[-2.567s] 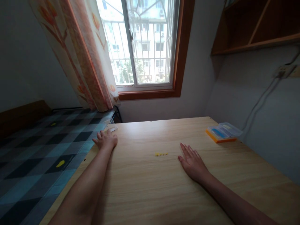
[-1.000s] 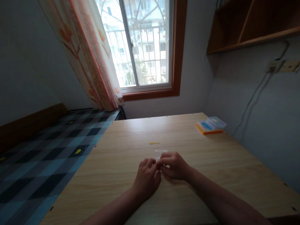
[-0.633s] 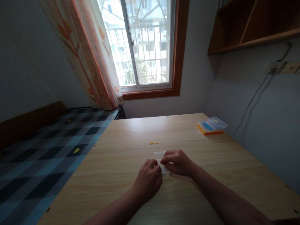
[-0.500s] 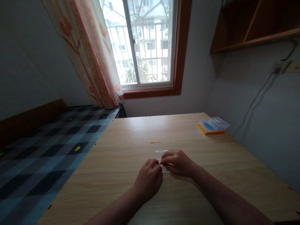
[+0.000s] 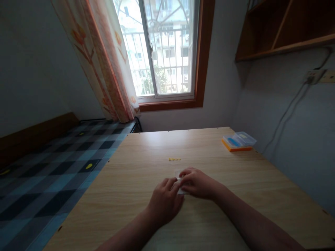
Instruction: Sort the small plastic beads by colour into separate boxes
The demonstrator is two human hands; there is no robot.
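Note:
A small, flat, clear plastic piece [image 5: 179,172] lies on the wooden table under both hands, its middle mostly covered by fingers. At its left edge, my left hand [image 5: 166,201] is closed, with curled fingers gripping the side and the thumb near the front edge. My right hand [image 5: 198,182] comes over it from the right, fingers bent and pressed down onto the plastic. The fingertips of the two hands almost meet. Whether anything tiny sits between them is hidden. Just beyond the hands runs a short row of tiny yellow pieces [image 5: 174,159].
An orange-based clear plastic case [image 5: 239,141] with something blue inside stands at the table's far right. The wooden table [image 5: 125,181] borders a bed with a checked cover [image 5: 86,167] on the left. A wall shelf [image 5: 274,45] hangs at upper right, a cable below it.
My right hand's fingers have come down over the plastic piece, and my left thumb has slid slightly right. The white strip at the piece's far edge looks fainter. The view has shifted slightly.

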